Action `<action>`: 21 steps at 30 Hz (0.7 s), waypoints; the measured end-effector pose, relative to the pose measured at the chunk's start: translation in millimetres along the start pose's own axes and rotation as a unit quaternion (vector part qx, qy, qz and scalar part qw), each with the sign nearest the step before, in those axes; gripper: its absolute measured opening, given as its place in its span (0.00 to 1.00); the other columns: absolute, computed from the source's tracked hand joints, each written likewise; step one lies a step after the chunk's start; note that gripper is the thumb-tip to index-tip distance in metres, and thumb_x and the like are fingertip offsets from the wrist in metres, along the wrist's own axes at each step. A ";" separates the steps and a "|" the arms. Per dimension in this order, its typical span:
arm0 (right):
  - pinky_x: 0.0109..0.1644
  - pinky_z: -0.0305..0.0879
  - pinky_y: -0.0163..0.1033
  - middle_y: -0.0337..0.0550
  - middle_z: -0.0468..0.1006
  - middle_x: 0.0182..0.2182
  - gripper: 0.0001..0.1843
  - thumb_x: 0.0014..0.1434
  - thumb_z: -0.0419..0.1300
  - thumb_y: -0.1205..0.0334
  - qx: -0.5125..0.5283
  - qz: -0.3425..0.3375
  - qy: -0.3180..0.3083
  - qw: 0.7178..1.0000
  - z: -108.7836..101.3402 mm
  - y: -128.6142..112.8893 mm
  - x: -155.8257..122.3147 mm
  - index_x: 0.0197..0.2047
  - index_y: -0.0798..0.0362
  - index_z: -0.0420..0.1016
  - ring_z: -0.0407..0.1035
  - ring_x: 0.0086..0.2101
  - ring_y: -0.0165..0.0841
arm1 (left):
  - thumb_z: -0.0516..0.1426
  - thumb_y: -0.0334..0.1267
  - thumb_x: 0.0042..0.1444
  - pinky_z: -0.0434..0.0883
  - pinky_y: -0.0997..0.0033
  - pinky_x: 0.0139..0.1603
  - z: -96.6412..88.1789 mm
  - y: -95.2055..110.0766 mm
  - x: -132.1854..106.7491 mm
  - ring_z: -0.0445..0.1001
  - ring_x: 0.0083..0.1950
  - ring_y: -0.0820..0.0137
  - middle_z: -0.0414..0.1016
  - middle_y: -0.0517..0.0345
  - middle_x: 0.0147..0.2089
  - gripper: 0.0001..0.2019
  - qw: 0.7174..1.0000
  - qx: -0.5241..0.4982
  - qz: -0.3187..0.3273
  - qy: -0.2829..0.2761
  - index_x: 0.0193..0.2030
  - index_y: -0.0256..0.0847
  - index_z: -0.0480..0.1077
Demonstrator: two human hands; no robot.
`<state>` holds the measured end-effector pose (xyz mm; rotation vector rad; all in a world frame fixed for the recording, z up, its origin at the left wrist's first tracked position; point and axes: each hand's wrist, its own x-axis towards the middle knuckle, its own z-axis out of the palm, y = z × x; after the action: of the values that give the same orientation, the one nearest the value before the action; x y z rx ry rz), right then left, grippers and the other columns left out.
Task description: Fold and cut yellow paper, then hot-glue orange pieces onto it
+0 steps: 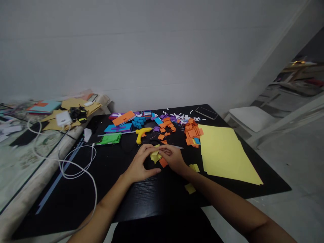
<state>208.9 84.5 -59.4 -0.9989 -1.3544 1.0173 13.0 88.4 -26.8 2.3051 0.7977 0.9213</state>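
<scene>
My left hand (140, 163) and my right hand (173, 158) meet over the black table (76, 189), both pinching a small folded yellow paper piece (155, 156) between their fingertips. An orange paper square (163, 162) lies just under my right hand. Small yellow scraps (194, 167) lie to the right of my right wrist, and another yellow scrap (190, 188) sits nearer to me. A yellow glue gun (141, 133) rests just beyond my hands.
A large yellow sheet (224, 153) covers the table's right side. Orange squares (192, 132), blue, purple and green paper pieces (118, 130) clutter the far edge, near a phone (206, 112). A white cable (76, 167) and charger (63, 118) lie left.
</scene>
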 end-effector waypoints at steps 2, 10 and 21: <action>0.46 0.78 0.41 0.45 0.84 0.36 0.09 0.55 0.66 0.60 0.022 0.011 -0.004 1.000 0.8 0.2 0.2 0.40 0.53 0.79 0.80 0.38 0.36 | 0.66 0.41 0.55 0.66 0.51 0.63 2.3 0.5 0.3 0.66 0.61 0.56 0.64 0.46 0.60 0.30 0.999 0.031 0.005 0.006 0.64 0.48 0.66; 0.46 0.78 0.41 0.46 0.84 0.36 0.12 0.52 0.69 0.59 0.047 0.018 -0.034 0.998 2.1 3.1 -1.4 0.40 0.54 0.80 0.80 0.38 0.36 | 0.60 0.34 0.61 0.68 0.55 0.59 5.8 -3.0 0.5 0.68 0.58 0.58 0.68 0.47 0.56 0.18 0.994 0.102 0.031 0.012 0.58 0.47 0.71; 0.50 0.77 0.43 0.46 0.84 0.39 0.14 0.54 0.68 0.59 0.084 0.049 -0.078 0.992 0.5 -6.4 -2.7 0.43 0.54 0.81 0.80 0.41 0.37 | 0.60 0.31 0.60 0.66 0.63 0.50 -2.1 -1.5 0.6 0.74 0.51 0.62 0.75 0.50 0.50 0.16 0.991 0.125 0.055 0.008 0.55 0.43 0.70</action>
<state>208.4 80.1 -54.0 -0.8810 -1.3301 1.2847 11.4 90.3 -26.2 2.5827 0.8419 0.9339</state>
